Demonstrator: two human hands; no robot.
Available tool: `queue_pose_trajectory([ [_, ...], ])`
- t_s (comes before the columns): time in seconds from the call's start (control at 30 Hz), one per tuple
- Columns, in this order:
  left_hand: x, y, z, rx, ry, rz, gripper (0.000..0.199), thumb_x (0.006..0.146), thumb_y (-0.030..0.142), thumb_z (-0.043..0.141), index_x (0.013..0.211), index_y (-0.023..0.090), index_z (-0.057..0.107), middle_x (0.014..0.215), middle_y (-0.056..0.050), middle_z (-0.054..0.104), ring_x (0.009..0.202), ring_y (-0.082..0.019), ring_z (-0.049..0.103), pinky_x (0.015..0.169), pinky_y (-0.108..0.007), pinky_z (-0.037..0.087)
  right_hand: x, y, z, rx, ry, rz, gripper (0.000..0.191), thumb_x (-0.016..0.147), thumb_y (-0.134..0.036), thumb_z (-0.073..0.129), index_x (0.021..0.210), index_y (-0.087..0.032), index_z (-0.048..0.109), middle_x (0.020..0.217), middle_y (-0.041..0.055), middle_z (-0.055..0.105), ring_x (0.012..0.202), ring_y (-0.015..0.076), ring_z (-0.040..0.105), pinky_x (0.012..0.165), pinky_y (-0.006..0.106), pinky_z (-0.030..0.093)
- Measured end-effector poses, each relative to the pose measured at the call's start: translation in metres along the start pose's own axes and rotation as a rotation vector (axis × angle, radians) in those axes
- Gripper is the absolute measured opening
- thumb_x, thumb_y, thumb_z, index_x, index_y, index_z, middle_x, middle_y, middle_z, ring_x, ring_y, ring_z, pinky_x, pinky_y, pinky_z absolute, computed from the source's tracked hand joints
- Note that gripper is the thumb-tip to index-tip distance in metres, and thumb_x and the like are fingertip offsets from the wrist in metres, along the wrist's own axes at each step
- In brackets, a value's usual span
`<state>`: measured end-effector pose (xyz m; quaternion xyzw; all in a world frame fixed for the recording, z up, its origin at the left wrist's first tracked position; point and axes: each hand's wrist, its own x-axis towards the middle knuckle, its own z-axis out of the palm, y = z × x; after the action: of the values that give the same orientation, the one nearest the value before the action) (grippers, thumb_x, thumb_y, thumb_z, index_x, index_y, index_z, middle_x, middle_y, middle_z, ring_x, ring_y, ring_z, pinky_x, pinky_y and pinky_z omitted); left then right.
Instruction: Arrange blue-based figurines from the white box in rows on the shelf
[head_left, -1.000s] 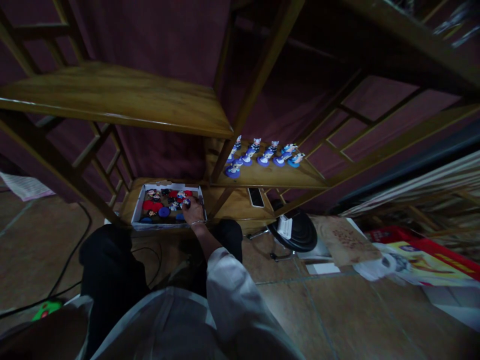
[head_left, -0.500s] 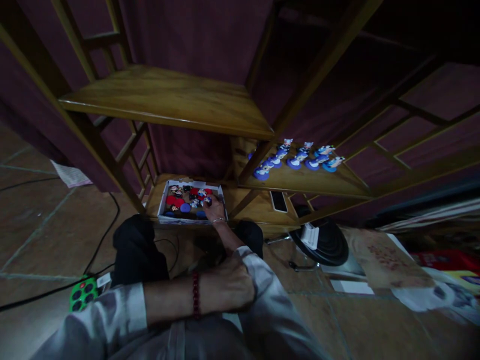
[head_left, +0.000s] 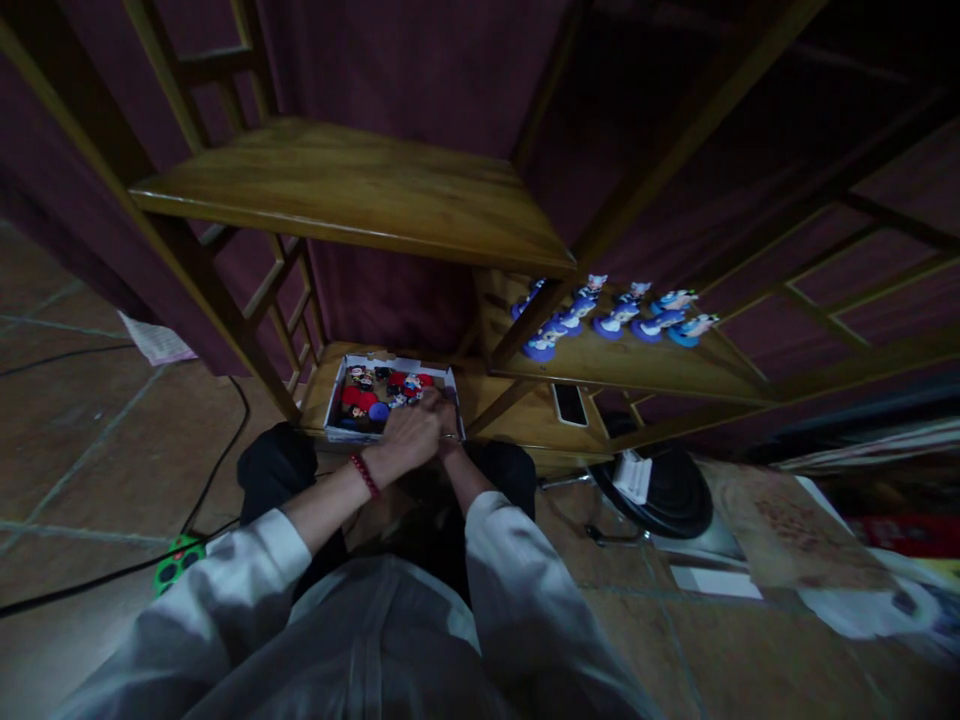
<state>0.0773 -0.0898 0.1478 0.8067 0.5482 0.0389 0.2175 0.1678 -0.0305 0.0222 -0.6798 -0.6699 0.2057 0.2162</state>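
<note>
Both of my hands meet over the front right corner of a shallow white box (head_left: pixel 335 400) on the bottom shelf. My left hand (head_left: pixel 411 436), with a red bead bracelet at its wrist, is closed against my right hand (head_left: pixel 444 412), whose fingers are curled too. Anything between them is hidden or too small to name. In the box lie small figurines (head_left: pixel 360 376), red pieces (head_left: pixel 358 399) and a round purple base (head_left: pixel 379 410). Several blue and purple figurines (head_left: pixel 617 318) stand on the shelf to the right.
A phone (head_left: pixel 570 404) lies on the lower shelf, right of the box. Wooden posts and an upper shelf (head_left: pixel 345 195) frame the area. On the floor are a black round stool (head_left: pixel 671 495), cables and a green object (head_left: pixel 178 563).
My left hand has moved forward from near my lap to meet my right hand at the box. My right hand has drawn slightly toward the box's front right corner. The view has shifted a little.
</note>
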Motion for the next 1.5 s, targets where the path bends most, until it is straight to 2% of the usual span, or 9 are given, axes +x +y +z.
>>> queue_pose_trajectory([
  [0.2, 0.031, -0.083, 0.034, 0.129, -0.043, -0.336, 0.043, 0.078, 0.012, 0.038, 0.12, 0.017, 0.048, 0.127, -0.018, 0.042, 0.094, -0.027, 0.059, 0.07, -0.036, 0.048, 0.0, -0.006, 0.0, -0.028, 0.035, 0.057, 0.031, 0.078, -0.026, 0.052, 0.109, -0.022, 0.057, 0.091, 0.0043, 0.066, 0.081, 0.016, 0.061, 0.076, 0.024, 0.044],
  [0.37, 0.041, -0.111, 0.053, 0.098, -0.119, -0.386, 0.068, 0.071, 0.008, 0.046, 0.134, 0.025, 0.028, 0.128, -0.015, 0.044, 0.102, -0.027, 0.056, 0.075, -0.037, 0.047, -0.003, -0.009, -0.002, -0.038, 0.035, 0.04, 0.029, 0.08, -0.028, 0.05, 0.107, -0.025, 0.058, 0.091, 0.0022, 0.067, 0.083, 0.0156, 0.061, 0.077, 0.023, 0.044],
  [0.43, 0.043, -0.114, 0.055, 0.09, -0.158, -0.372, 0.068, 0.071, 0.009, 0.047, 0.134, 0.026, 0.028, 0.125, -0.014, 0.049, 0.103, -0.027, 0.055, 0.076, -0.037, 0.047, -0.003, -0.008, -0.002, -0.037, 0.027, 0.051, 0.028, 0.08, -0.029, 0.05, 0.107, -0.025, 0.059, 0.089, 0.0016, 0.067, 0.082, 0.0151, 0.061, 0.077, 0.023, 0.044],
  [0.63, 0.048, -0.116, 0.057, 0.106, -0.212, -0.336, 0.043, 0.075, 0.009, 0.044, 0.116, 0.021, 0.051, 0.12, -0.014, 0.052, 0.105, -0.025, 0.053, 0.08, -0.035, 0.046, -0.004, -0.009, -0.004, -0.04, 0.021, 0.053, 0.029, 0.08, -0.03, 0.05, 0.108, -0.026, 0.058, 0.091, 0.0012, 0.067, 0.082, 0.0146, 0.061, 0.076, 0.022, 0.044],
  [0.83, 0.051, -0.115, 0.061, 0.173, -0.199, -0.367, 0.04, 0.08, 0.009, 0.035, 0.114, 0.019, 0.053, 0.124, -0.017, 0.042, 0.101, -0.028, 0.056, 0.073, -0.039, 0.048, -0.004, -0.007, -0.003, -0.048, 0.008, 0.054, 0.03, 0.08, -0.03, 0.05, 0.108, -0.025, 0.058, 0.09, 0.002, 0.067, 0.082, 0.0145, 0.061, 0.076, 0.023, 0.044],
  [1.1, 0.055, -0.119, 0.064, 0.202, -0.18, -0.35, 0.038, 0.082, 0.009, 0.031, 0.112, 0.016, 0.053, 0.117, -0.018, 0.047, 0.098, -0.026, 0.058, 0.073, -0.036, 0.048, -0.005, -0.007, -0.003, -0.044, 0.02, 0.053, 0.03, 0.08, -0.031, 0.052, 0.108, -0.026, 0.058, 0.091, 0.0022, 0.067, 0.083, 0.0148, 0.061, 0.077, 0.023, 0.044],
  [1.27, 0.056, -0.118, 0.063, 0.186, -0.183, -0.345, 0.036, 0.077, 0.009, 0.041, 0.11, 0.013, 0.054, 0.108, -0.018, 0.057, 0.099, -0.027, 0.057, 0.076, -0.038, 0.046, -0.005, -0.009, -0.004, -0.028, 0.025, 0.048, 0.028, 0.079, -0.03, 0.052, 0.106, -0.025, 0.059, 0.093, 0.0023, 0.067, 0.084, 0.0142, 0.061, 0.078, 0.022, 0.044],
  [1.4, 0.053, -0.116, 0.059, 0.13, -0.136, -0.332, 0.047, 0.071, 0.013, 0.051, 0.118, 0.014, 0.047, 0.106, -0.017, 0.06, 0.1, -0.029, 0.056, 0.079, -0.04, 0.044, -0.005, -0.009, -0.005, -0.026, 0.031, 0.048, 0.029, 0.079, -0.031, 0.051, 0.107, -0.026, 0.058, 0.094, 0.0025, 0.066, 0.084, 0.0148, 0.061, 0.077, 0.023, 0.044],
  [1.5, 0.049, -0.118, 0.055, 0.042, -0.101, -0.312, 0.051, 0.067, 0.017, 0.057, 0.117, 0.017, 0.047, 0.105, -0.013, 0.062, 0.098, -0.026, 0.057, 0.08, -0.035, 0.044, -0.006, -0.01, -0.007, -0.043, 0.024, 0.054, 0.029, 0.079, -0.032, 0.051, 0.107, -0.026, 0.059, 0.091, 0.0028, 0.067, 0.082, 0.016, 0.062, 0.075, 0.024, 0.045],
])
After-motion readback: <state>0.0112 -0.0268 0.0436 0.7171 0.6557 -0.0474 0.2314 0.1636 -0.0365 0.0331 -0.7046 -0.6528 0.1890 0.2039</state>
